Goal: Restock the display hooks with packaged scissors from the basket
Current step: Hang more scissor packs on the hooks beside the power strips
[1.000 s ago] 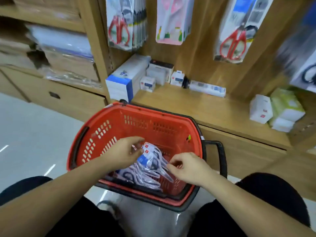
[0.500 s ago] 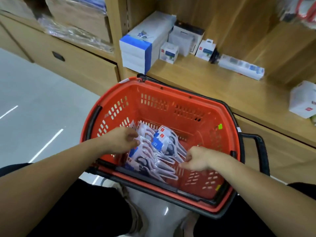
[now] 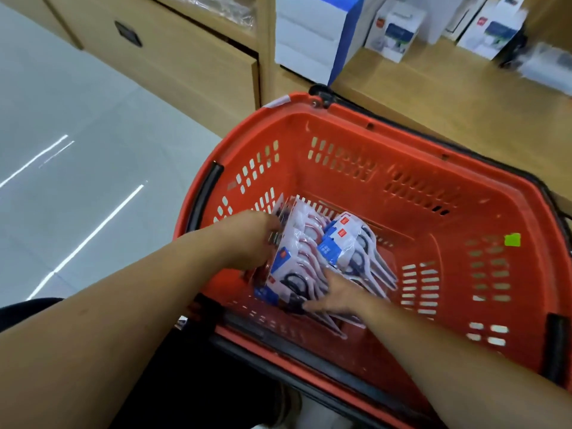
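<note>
Now we see both hands of the person down inside a red plastic basket (image 3: 411, 243), which stands just in front of a low wooden shelf (image 3: 433, 97). The packaged scissors (image 3: 312, 261) lie in the near left part of the basket, on its bottom and close to the left wall. They are many flat packs with white and blue cards. Some packs near the wall stand on edge and lean, while others are spread flat toward the middle. The left hand (image 3: 257, 239) is at the left side of this bundle and holds it by the edge, with the thumb on top; its fingers go behind the packs, so we cannot see them well. The right hand (image 3: 337, 295) lies on the near side of the packs with the fingers stretched out flat and pointing to the left, touching the packs without closing around any. The right part of the basket bottom shows only red plastic with slots. A small green sticker (image 3: 512, 239) is on the inner right wall. A black handle (image 3: 204, 193) lies along the left rim. On the shelf behind the basket stands a large white and blue box (image 3: 312, 35), and beside it are smaller white boxes (image 3: 393, 32). To the left we see a wooden drawer (image 3: 173, 54) and the grey shiny floor (image 3: 77, 134).
</note>
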Tool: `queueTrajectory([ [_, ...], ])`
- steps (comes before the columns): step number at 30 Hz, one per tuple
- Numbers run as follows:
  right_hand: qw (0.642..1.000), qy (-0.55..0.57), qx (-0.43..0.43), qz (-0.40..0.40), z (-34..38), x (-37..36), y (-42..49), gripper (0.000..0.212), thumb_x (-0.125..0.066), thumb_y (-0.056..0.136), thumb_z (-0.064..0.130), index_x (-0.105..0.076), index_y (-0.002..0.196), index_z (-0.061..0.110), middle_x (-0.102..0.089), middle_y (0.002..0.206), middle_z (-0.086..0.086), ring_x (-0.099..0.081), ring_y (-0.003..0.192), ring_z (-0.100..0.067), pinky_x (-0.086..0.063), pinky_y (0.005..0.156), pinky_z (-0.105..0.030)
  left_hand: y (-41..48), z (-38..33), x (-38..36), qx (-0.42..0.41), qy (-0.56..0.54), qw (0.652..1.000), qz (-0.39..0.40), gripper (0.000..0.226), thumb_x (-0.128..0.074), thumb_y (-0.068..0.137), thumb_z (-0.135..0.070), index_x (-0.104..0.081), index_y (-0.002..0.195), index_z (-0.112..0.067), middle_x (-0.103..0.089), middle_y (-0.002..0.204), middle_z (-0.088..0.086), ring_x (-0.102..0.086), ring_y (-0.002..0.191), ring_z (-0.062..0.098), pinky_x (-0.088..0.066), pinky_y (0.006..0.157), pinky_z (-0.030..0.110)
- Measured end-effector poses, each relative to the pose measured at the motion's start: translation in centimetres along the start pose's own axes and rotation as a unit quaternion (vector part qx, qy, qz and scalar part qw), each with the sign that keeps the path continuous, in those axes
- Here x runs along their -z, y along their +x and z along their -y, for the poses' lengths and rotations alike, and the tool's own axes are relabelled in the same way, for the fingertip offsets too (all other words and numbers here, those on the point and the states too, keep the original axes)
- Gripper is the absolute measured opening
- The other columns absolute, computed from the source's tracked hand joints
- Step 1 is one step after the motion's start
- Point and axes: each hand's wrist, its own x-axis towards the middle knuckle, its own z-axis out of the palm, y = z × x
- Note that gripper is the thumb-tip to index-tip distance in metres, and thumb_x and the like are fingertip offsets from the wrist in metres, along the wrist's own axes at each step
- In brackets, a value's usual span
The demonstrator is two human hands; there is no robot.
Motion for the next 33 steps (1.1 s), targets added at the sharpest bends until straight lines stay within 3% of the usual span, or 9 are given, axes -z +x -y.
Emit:
queueTrajectory([
  [5, 0.998, -0.014, 0.039, -0.043, -1.7, -0.8, 0.8, 0.092, -0.097, 0.070, 0.045, -0.045, 0.143, 0.022, -0.053, 0.128, 0.011, -0.054, 0.121, -0.012, -0.045, 0.095, -0.027, 0.3, 0.0, -0.6, -0.007, 0.019, 0.998, 0.051, 0.045, -0.062, 0.102, -0.020, -0.055, 0.146, -0.025, -0.062, 0.136, 0.003, -0.061, 0.118, 0.027, -0.053, 0.093, 0.036],
  [7, 0.999, 0.013, 0.039, -0.004, -2.5, -1.8, 1.2, 0.083, -0.096, 0.076, 0.038, -0.052, 0.144, 0.022, -0.057, 0.130, 0.013, -0.056, 0.127, -0.011, -0.046, 0.102, -0.024, 0.4, 0.0, -0.7, -0.011, 0.022, 0.998, 0.055, 0.046, -0.060, 0.104, -0.022, -0.053, 0.149, -0.026, -0.059, 0.143, 0.005, -0.059, 0.125, 0.028, -0.050, 0.096, 0.036],
  [10, 0.998, 0.019, 0.002, 0.056, -2.7, -2.5, 1.1, 0.063, -0.088, 0.086, 0.036, -0.060, 0.139, 0.018, -0.065, 0.127, 0.008, -0.062, 0.122, -0.012, -0.046, 0.095, -0.017, 0.5, -0.1, -0.8, -0.007, 0.021, 0.997, 0.073, 0.046, -0.059, 0.105, -0.024, -0.051, 0.151, -0.026, -0.056, 0.149, 0.005, -0.057, 0.130, 0.029, -0.051, 0.097, 0.036],
  [17, 0.998, 0.009, 0.020, 0.051, -1.0, -0.9, -0.6, 0.062, -0.070, 0.098, 0.033, -0.044, 0.153, 0.022, -0.055, 0.149, 0.003, -0.050, 0.142, -0.019, -0.038, 0.120, -0.028, 0.3, -0.8, -0.9, -0.007, 0.036, 0.995, 0.094, 0.044, -0.058, 0.104, -0.021, -0.054, 0.148, -0.025, -0.060, 0.143, 0.005, -0.062, 0.120, 0.029, -0.055, 0.094, 0.035],
  [23, 0.998, 0.059, -0.028, 0.008, 1.4, 2.2, -3.2, 0.067, -0.057, 0.106, 0.044, -0.027, 0.161, 0.020, -0.039, 0.163, -0.003, -0.044, 0.143, -0.026, -0.040, 0.106, -0.027, -0.8, -1.3, -0.3, -0.016, 0.065, 0.995, 0.077, 0.043, -0.057, 0.102, -0.025, -0.057, 0.145, -0.023, -0.062, 0.140, 0.006, -0.061, 0.123, 0.028, -0.050, 0.093, 0.031],
  [25, 0.996, 0.077, -0.031, -0.027, 1.7, 3.8, -4.2, 0.058, -0.057, 0.105, 0.047, -0.036, 0.153, 0.021, -0.045, 0.159, -0.004, -0.048, 0.139, -0.026, -0.041, 0.103, -0.029, -1.3, -1.7, -0.2, -0.013, 0.071, 0.995, 0.064, 0.035, -0.057, 0.101, -0.028, -0.064, 0.134, -0.020, -0.066, 0.133, 0.007, -0.063, 0.117, 0.029, -0.052, 0.092, 0.031],
  [27, 0.991, 0.112, -0.006, -0.067, 2.0, 5.4, -5.7, 0.041, -0.060, 0.102, 0.047, -0.047, 0.135, 0.028, -0.058, 0.141, 0.003, -0.055, 0.127, -0.021, -0.046, 0.103, -0.033, -1.8, -2.3, 0.1, -0.003, 0.054, 0.998, 0.025, 0.025, -0.057, 0.101, -0.033, -0.072, 0.108, -0.015, -0.071, 0.109, 0.008, -0.066, 0.098, 0.027, -0.055, 0.084, 0.032],
  [30, 0.964, 0.226, 0.082, -0.113, 2.4, 7.6, -9.2, 0.050, -0.068, 0.093, 0.043, -0.049, 0.139, 0.040, -0.065, 0.136, 0.015, -0.059, 0.132, -0.013, -0.045, 0.117, -0.041, -3.4, -4.5, 0.9, 0.012, -0.058, 0.998, -0.033, 0.055, -0.056, 0.104, -0.045, -0.053, 0.061, -0.012, -0.054, 0.063, 0.010, -0.048, 0.056, 0.016, -0.038, 0.054, 0.029],
  [33, 0.921, 0.341, 0.147, -0.119, 3.3, 9.3, -14.3, 0.071, -0.069, 0.093, 0.024, -0.038, 0.154, 0.045, -0.066, 0.144, 0.008, -0.060, 0.136, -0.016, -0.040, 0.122, -0.048, -4.8, -6.8, 1.3, 0.025, -0.246, 0.968, -0.036, 0.066, -0.053, 0.099, -0.066, -0.068, 0.072, -0.007, -0.067, 0.061, 0.010, -0.063, 0.056, 0.023, -0.051, 0.053, 0.022],
])
